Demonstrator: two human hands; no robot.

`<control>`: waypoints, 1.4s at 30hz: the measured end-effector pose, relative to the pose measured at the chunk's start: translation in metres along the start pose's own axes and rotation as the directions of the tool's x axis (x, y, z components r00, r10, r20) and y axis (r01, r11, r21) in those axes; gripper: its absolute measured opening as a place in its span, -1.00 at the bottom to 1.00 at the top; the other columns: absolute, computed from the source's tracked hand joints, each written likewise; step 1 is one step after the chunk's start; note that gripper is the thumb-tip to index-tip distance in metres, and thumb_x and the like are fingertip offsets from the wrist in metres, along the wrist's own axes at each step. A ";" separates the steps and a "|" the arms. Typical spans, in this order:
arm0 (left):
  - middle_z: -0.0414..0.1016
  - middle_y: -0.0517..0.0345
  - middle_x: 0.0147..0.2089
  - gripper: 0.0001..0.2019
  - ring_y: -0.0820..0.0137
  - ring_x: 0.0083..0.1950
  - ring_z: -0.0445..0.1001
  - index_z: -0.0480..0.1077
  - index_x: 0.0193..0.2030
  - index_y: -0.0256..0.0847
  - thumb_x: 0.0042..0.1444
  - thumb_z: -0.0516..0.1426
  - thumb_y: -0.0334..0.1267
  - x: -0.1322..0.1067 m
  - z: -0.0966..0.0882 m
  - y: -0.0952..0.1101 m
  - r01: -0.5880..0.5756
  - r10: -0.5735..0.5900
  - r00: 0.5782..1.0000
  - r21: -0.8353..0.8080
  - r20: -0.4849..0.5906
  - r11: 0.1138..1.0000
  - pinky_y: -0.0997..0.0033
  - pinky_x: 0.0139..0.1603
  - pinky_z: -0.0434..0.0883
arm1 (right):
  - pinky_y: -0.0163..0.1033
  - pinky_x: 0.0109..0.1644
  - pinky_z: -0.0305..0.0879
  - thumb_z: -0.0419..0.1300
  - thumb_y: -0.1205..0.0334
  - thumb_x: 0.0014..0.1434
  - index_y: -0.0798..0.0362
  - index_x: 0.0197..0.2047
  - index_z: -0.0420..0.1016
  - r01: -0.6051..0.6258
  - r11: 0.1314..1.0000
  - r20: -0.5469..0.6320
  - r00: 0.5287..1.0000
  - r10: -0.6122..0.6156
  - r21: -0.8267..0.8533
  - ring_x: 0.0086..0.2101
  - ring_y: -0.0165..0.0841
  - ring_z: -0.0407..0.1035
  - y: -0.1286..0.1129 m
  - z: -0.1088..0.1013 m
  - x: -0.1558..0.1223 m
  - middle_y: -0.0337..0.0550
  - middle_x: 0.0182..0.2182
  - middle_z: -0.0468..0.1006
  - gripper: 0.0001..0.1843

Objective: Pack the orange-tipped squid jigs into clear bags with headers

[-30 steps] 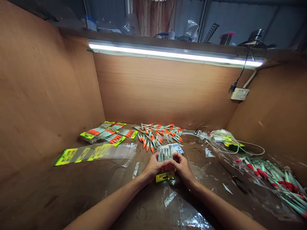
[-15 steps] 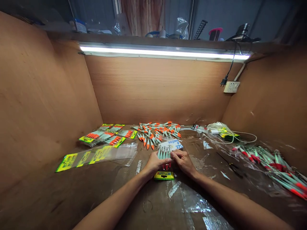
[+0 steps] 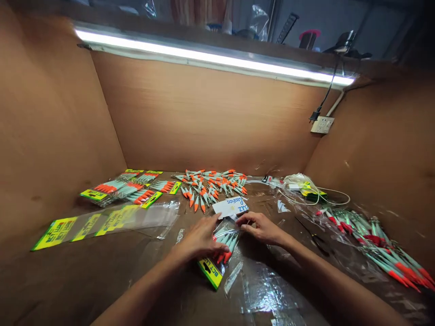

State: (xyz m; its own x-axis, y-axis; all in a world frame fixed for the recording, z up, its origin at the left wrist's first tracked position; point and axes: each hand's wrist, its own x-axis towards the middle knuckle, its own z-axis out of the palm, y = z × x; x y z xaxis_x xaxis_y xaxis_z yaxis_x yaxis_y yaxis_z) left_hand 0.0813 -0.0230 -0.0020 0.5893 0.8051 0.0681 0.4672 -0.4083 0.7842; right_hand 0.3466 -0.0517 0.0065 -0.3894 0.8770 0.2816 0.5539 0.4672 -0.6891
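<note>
My left hand (image 3: 200, 237) rests fingers-down on a clear bag of lures (image 3: 220, 251) with a yellow header card, which lies tilted on the brown table. The lures inside are pale green with red-orange tips. My right hand (image 3: 260, 227) pinches the bag's open top edge, next to a white card with blue writing (image 3: 230, 207). A loose pile of orange-tipped lures (image 3: 210, 185) lies just beyond the card.
Filled lure packs (image 3: 125, 188) sit at the back left, and empty bags with yellow headers (image 3: 102, 222) lie in front of them. More lures in plastic (image 3: 380, 246) spread along the right. A cable bundle (image 3: 306, 188) lies at the back right. Wooden walls enclose the table.
The bag has turned from upright to slanting left, its yellow header now toward me. My left hand has moved onto the bag, and the view has shifted left and down.
</note>
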 end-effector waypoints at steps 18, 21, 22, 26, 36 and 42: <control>0.21 0.02 0.40 -0.33 0.04 0.34 0.26 0.17 0.38 0.10 0.14 0.25 -0.07 -0.027 -0.002 -0.015 -0.273 0.231 0.959 0.305 0.165 0.912 0.03 0.34 0.24 | -0.17 -0.11 0.39 0.25 0.26 0.14 0.02 0.03 0.56 -0.273 0.875 0.164 0.960 0.225 0.399 -0.25 -0.26 0.51 0.025 0.012 -0.008 -0.13 -0.27 0.65 -0.64; 0.22 0.01 0.39 -0.39 0.03 0.35 0.23 0.20 0.36 0.07 0.17 0.22 -0.07 -0.027 0.000 -0.015 -0.278 0.240 0.958 0.289 0.160 0.916 -0.01 0.36 0.19 | -0.15 -0.12 0.39 0.25 0.25 0.14 0.01 0.04 0.57 -0.275 0.889 0.175 0.958 0.225 0.366 -0.28 -0.25 0.51 0.025 0.012 -0.008 -0.14 -0.30 0.66 -0.64; 0.25 0.00 0.37 -0.44 0.05 0.34 0.25 0.23 0.33 0.05 0.20 0.20 -0.09 -0.026 0.002 -0.014 -0.268 0.235 0.961 0.282 0.145 0.921 0.00 0.35 0.20 | -0.14 -0.11 0.39 0.25 0.25 0.15 0.00 0.00 0.59 -0.263 0.905 0.160 0.962 0.221 0.335 -0.27 -0.24 0.51 0.025 0.012 -0.009 -0.13 -0.28 0.66 -0.67; 0.43 0.02 0.13 -0.65 0.17 0.10 0.42 0.34 0.12 -0.04 0.19 0.17 -0.21 -0.022 0.013 -0.005 -0.155 0.157 0.987 0.246 0.011 0.957 0.18 0.13 0.37 | -0.15 -0.09 0.35 0.22 0.25 0.18 -0.05 -0.18 0.66 -0.173 0.970 0.093 0.983 0.159 0.170 -0.25 -0.24 0.49 0.025 0.013 -0.009 -0.16 -0.27 0.65 -0.81; 0.41 0.16 -0.24 -0.84 0.24 -0.18 0.38 0.40 -0.29 -0.14 -0.01 0.26 -0.22 -0.005 0.031 0.019 0.046 0.007 0.988 0.341 -0.153 0.939 0.34 -0.23 0.26 | -0.23 -0.16 0.32 0.22 0.33 0.19 -0.01 -0.32 0.61 -0.040 0.991 0.086 0.996 0.029 0.124 -0.26 -0.31 0.44 0.024 0.010 -0.011 -0.18 -0.28 0.57 -0.87; 0.37 0.16 -0.19 -0.81 0.29 -0.21 0.37 0.38 -0.27 -0.13 -0.02 0.25 -0.21 -0.003 0.033 0.020 0.057 -0.007 0.991 0.370 -0.135 0.927 0.38 -0.26 0.27 | -0.24 -0.11 0.31 0.23 0.36 0.19 -0.01 -0.30 0.60 -0.011 0.990 0.073 0.997 0.001 0.137 -0.24 -0.32 0.43 0.023 0.009 -0.014 -0.19 -0.26 0.55 -0.88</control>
State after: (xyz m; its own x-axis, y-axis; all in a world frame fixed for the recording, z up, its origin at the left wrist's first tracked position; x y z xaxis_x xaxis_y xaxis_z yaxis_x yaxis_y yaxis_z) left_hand 0.1103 -0.0480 -0.0063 0.4917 0.8585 0.1454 0.7107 -0.4922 0.5027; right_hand 0.3578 -0.0544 -0.0190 -0.4421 0.8666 0.2313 0.4518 0.4379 -0.7773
